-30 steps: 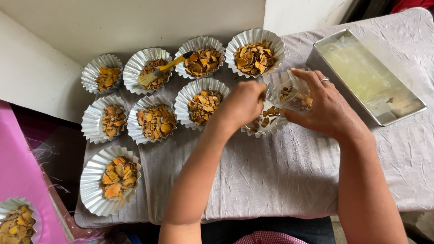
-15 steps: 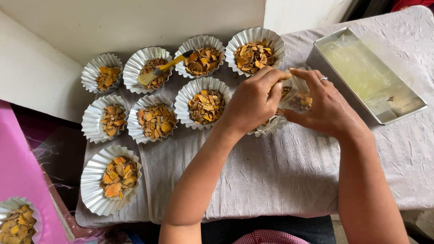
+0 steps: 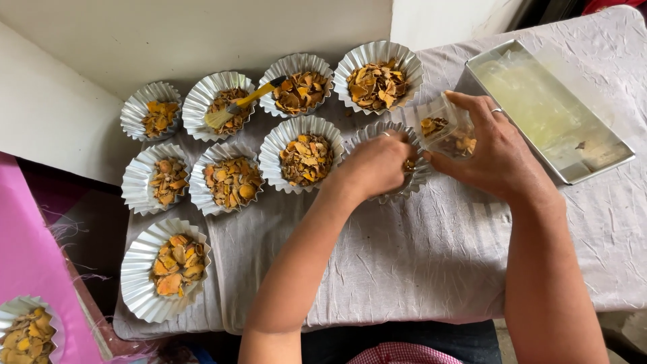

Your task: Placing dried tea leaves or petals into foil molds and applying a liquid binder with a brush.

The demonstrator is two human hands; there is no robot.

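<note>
- Clear, floppy plastic bag (image 3: pixel 448 128) of orange-brown dried chips, at two o'clock over the pleated foil cup (image 3: pixel 394 162), pinched in curled right hand (image 3: pixel 495 152).
- Left hand (image 3: pixel 377 165) closed over that cup; contents unseen.
- Risk, as judged: tilted bag slumping, chips spilling onto grey creased cloth (image 3: pixel 418 256).

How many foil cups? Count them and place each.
10 foil cups: four in the back row, four in the middle, the rightmost partly under the left hand, one in front, one on the pink surface.

The fluted silver foil cups (image 3: pixel 165 273) look shiny and crinkled. The grey cloth (image 3: pixel 418 256) is matt and wrinkled. The rectangular metal tray (image 3: pixel 549 111) gleams smooth.
</note>
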